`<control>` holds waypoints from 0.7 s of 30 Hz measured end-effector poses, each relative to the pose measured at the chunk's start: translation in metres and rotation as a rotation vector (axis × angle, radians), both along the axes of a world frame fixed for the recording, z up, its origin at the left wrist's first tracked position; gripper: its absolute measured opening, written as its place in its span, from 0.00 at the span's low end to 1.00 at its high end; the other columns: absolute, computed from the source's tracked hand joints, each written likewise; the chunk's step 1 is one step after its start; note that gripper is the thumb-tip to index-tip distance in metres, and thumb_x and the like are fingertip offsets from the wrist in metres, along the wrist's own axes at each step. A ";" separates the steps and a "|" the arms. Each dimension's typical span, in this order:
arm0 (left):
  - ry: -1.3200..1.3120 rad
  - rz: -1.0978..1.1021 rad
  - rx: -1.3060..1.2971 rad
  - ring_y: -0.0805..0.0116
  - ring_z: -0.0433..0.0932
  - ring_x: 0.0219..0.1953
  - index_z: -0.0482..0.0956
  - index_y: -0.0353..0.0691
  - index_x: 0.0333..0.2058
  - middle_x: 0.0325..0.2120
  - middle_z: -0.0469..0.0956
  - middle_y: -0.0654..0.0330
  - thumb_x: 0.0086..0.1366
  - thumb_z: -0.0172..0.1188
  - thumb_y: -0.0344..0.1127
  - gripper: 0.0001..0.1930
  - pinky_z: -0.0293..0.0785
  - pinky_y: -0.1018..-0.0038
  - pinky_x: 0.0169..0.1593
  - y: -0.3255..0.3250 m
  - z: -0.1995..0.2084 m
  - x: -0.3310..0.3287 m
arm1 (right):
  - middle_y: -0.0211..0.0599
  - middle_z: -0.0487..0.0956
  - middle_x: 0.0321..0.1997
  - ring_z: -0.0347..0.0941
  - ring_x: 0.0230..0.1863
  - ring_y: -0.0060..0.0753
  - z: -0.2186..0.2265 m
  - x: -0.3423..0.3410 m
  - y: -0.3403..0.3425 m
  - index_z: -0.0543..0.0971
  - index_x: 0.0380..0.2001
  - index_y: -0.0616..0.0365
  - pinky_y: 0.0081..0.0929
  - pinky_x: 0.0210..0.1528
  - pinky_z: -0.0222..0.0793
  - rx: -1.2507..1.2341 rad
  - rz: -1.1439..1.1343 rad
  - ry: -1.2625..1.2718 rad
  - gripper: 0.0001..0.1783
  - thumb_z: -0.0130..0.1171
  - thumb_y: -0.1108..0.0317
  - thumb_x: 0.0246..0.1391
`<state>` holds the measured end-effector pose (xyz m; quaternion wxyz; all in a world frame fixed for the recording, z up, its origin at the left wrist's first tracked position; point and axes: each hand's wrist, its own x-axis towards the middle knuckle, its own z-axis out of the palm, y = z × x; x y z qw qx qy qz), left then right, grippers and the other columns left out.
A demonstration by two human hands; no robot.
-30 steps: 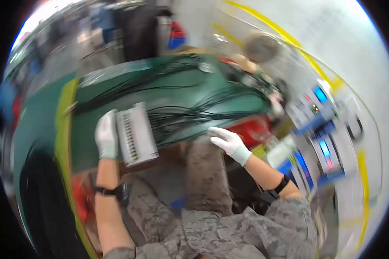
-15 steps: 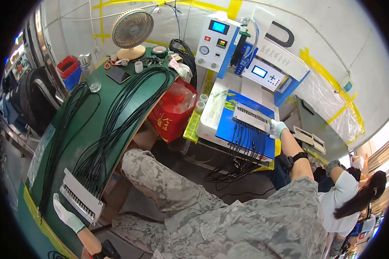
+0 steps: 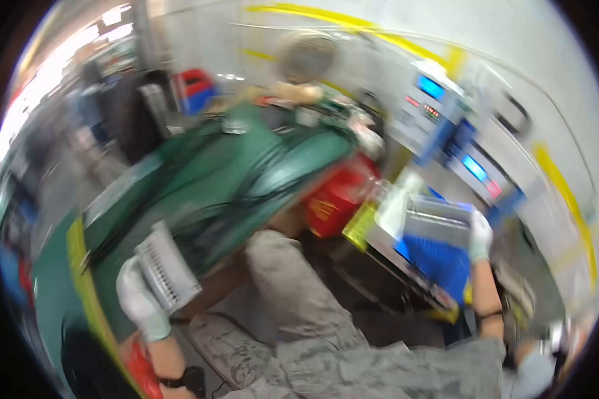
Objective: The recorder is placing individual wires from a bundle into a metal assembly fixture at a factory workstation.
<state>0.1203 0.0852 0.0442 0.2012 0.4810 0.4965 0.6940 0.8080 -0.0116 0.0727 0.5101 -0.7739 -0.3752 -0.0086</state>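
Note:
Motion blur covers the whole picture. On the near left of the green table, a light metal holder strip [image 3: 168,266] carries a row of small dark fittings. Against its left edge is my left hand [image 3: 140,299], white-gloved and bent, with its fingers too smeared to read. Over the blue plate [image 3: 439,263] at the right lies a second, silver holder strip [image 3: 439,214]. My gloved right hand [image 3: 480,236] grips this strip's right end. Black cables [image 3: 246,186] stretch across the table beyond the left strip. Around the right strip, cables cannot be made out.
A white bench machine [image 3: 426,110] with lit displays stands behind the blue plate. Between table and machine hangs a red bag [image 3: 339,199]. A fan [image 3: 307,58] and small clutter sit at the table's far end. Yellow tape [image 3: 83,286] marks the table's left edge.
The view has swung left, so the scene sits farther right. My left hand, stretched flat beside the left strip before, is now bent against its edge. My right hand stays at the right strip's end.

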 end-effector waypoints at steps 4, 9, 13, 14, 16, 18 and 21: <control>0.230 -0.399 -0.126 0.62 0.72 0.52 0.73 0.31 0.53 0.50 0.74 0.55 0.63 0.59 0.36 0.21 0.66 0.70 0.58 -0.013 0.005 0.087 | 0.33 0.79 0.37 0.72 0.39 0.21 0.018 -0.046 0.038 0.78 0.36 0.65 0.23 0.44 0.68 0.069 0.546 0.071 0.18 0.49 0.59 0.64; -0.329 -0.849 -0.290 0.60 0.62 0.64 0.61 0.33 0.62 0.61 0.64 0.52 0.63 0.62 0.38 0.32 0.57 0.64 0.66 -0.036 -0.024 0.130 | 0.29 0.78 0.32 0.70 0.35 0.19 0.043 -0.240 0.140 0.78 0.35 0.67 0.21 0.42 0.67 -0.081 0.985 0.113 0.13 0.51 0.66 0.60; -0.832 -0.825 -0.291 0.67 0.68 0.58 0.64 0.32 0.60 0.56 0.71 0.56 0.62 0.62 0.30 0.29 0.64 0.71 0.61 -0.043 -0.029 0.113 | 0.31 0.78 0.29 0.70 0.34 0.22 0.043 -0.366 0.207 0.80 0.33 0.63 0.22 0.41 0.67 -0.280 1.438 0.108 0.16 0.53 0.59 0.60; -0.833 -0.759 -0.282 0.68 0.70 0.57 0.65 0.33 0.59 0.54 0.72 0.57 0.62 0.62 0.30 0.28 0.65 0.72 0.60 -0.043 -0.031 0.103 | 0.35 0.79 0.29 0.72 0.34 0.27 0.050 -0.390 0.218 0.80 0.35 0.61 0.26 0.41 0.68 -0.460 1.412 -0.021 0.18 0.53 0.55 0.59; -0.831 -0.624 -0.271 0.70 0.72 0.53 0.68 0.33 0.58 0.52 0.74 0.58 0.62 0.62 0.28 0.26 0.68 0.73 0.57 -0.050 -0.034 0.080 | 0.43 0.80 0.33 0.75 0.37 0.40 0.049 -0.435 0.243 0.80 0.39 0.56 0.33 0.44 0.69 -0.553 1.407 -0.379 0.23 0.53 0.47 0.57; -0.848 -0.564 -0.326 0.71 0.73 0.51 0.69 0.33 0.57 0.50 0.75 0.59 0.61 0.62 0.28 0.25 0.69 0.74 0.56 -0.054 -0.055 0.062 | 0.47 0.80 0.40 0.75 0.44 0.50 0.035 -0.477 0.272 0.79 0.44 0.55 0.39 0.49 0.68 -0.424 1.454 -0.627 0.28 0.53 0.42 0.54; -0.876 -0.452 -0.436 0.72 0.75 0.47 0.71 0.33 0.55 0.47 0.77 0.60 0.60 0.63 0.27 0.23 0.71 0.75 0.53 -0.052 -0.072 0.043 | 0.50 0.78 0.47 0.72 0.51 0.50 0.001 -0.541 0.300 0.77 0.48 0.55 0.40 0.54 0.67 -0.352 1.623 -0.561 0.33 0.54 0.38 0.52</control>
